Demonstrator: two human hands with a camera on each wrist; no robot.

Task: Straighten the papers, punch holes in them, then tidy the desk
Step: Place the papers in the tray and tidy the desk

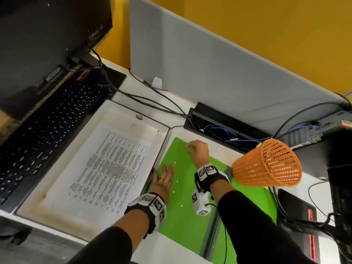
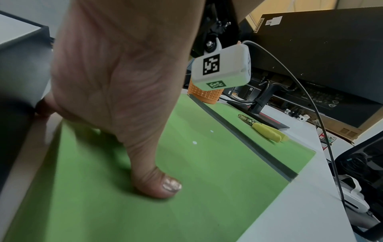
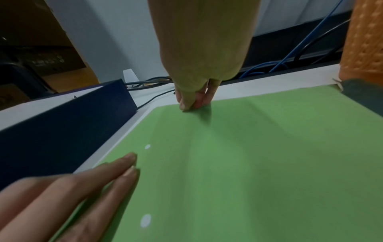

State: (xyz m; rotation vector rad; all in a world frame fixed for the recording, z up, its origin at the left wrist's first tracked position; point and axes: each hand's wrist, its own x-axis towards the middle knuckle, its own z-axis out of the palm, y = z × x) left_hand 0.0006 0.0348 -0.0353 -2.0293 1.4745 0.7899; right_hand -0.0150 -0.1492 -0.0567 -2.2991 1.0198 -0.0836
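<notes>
A green sheet [image 1: 186,221] lies on the desk, strewn with several small white punched paper dots [image 1: 176,181]. My left hand [image 1: 164,174] rests flat on the sheet's left edge, fingers straight, beside the tray wall; its thumb [image 2: 157,185] presses the green sheet [image 2: 207,172]. My right hand [image 1: 192,149] is at the sheet's far corner. There its bunched fingertips [image 3: 190,104] pinch at a white dot on the green sheet [image 3: 248,163]. The printed papers [image 1: 110,164] lie in a white tray [image 1: 122,111] to the left. No hole punch is visible.
An orange mesh basket [image 1: 266,164] stands tilted at the right. A grey strip [image 1: 213,225] crosses the sheet under my right forearm. Yellow-handled pliers [image 2: 267,132] lie beyond it. A keyboard [image 1: 47,130], a cable box [image 1: 219,119] and loose cables crowd the back.
</notes>
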